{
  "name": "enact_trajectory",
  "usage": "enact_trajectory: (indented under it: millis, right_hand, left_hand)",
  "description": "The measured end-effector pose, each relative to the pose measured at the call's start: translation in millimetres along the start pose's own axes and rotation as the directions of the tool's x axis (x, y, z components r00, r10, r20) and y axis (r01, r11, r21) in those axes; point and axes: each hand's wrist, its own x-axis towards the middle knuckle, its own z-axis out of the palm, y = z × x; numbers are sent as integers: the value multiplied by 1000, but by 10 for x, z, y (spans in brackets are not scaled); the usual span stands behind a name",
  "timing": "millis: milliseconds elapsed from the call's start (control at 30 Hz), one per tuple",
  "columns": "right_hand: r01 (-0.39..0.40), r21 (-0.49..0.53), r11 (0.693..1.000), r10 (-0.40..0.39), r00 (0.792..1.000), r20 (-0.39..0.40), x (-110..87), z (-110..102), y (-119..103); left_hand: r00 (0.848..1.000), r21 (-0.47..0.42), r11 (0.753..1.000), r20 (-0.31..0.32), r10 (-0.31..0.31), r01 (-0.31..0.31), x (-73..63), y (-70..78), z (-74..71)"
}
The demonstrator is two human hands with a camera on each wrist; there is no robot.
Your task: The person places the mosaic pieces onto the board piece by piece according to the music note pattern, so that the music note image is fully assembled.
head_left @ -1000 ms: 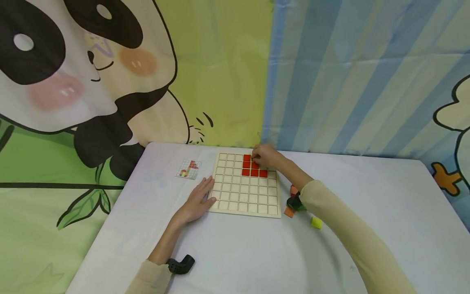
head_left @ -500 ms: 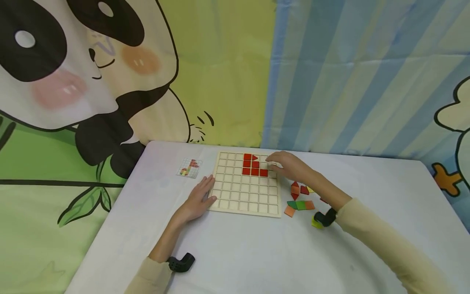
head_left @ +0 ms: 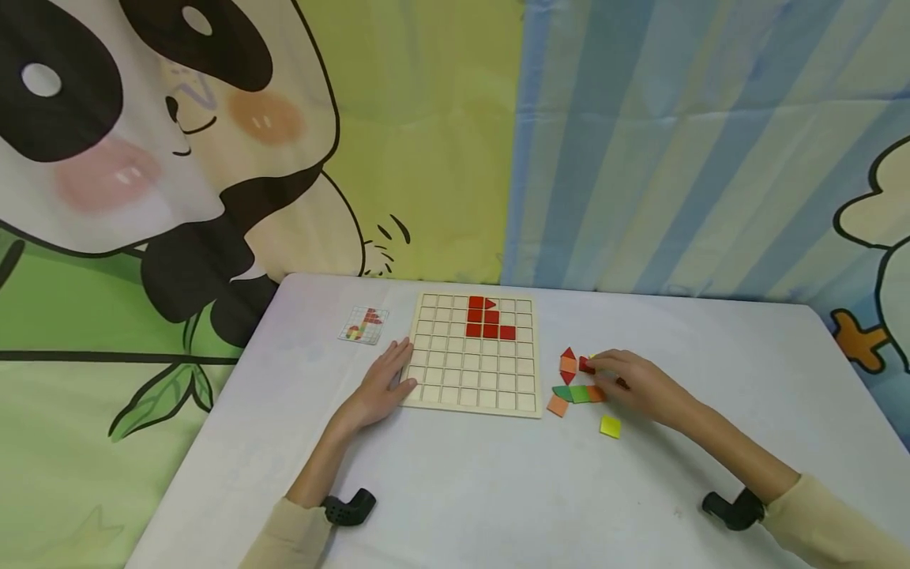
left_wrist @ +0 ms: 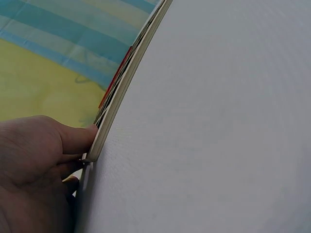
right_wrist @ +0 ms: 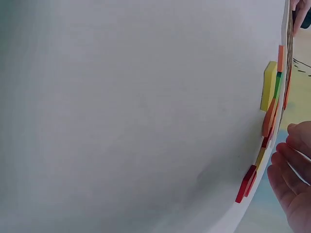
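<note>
A wooden grid board [head_left: 469, 379] lies on the table, with several red squares [head_left: 474, 316] and one red triangle [head_left: 489, 303] in its upper cells. My left hand [head_left: 380, 387] rests along the board's left edge, fingers extended and thumb at the near corner; the left wrist view shows the thumb [left_wrist: 80, 140] against the rim. Right of the board, my right hand [head_left: 643, 387] hovers over loose tiles, fingertips beside a red tile [head_left: 586, 363]. In the right wrist view its fingers bend loosely, nothing between them. The hand covers some tiles in the head view.
A small pattern card [head_left: 363, 325] lies left of the board. Loose tiles include an orange square with red triangles [head_left: 568, 364], a green square [head_left: 579, 393], an orange square [head_left: 558, 405] and a yellow tile [head_left: 610, 427]. A printed curtain [head_left: 426, 158] hangs behind the table.
My right hand has left the board's top rows and moved right and nearer, to the loose tiles. The red triangle in the top row is uncovered. My left hand stays put.
</note>
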Motion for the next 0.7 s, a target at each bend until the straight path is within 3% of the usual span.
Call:
enact_trajectory:
  millis: [300,700]
  right_hand:
    - [181,-103,978,-190,978,-86,-39,126,-19]
    - [171,-36,985,-172,985,-29,123,234,-92]
  left_hand:
    - [1000,-32,999,-8,26,-26,-2,-27,13]
    - [1000,-36,999,-13,21,-22,-7,-20,10]
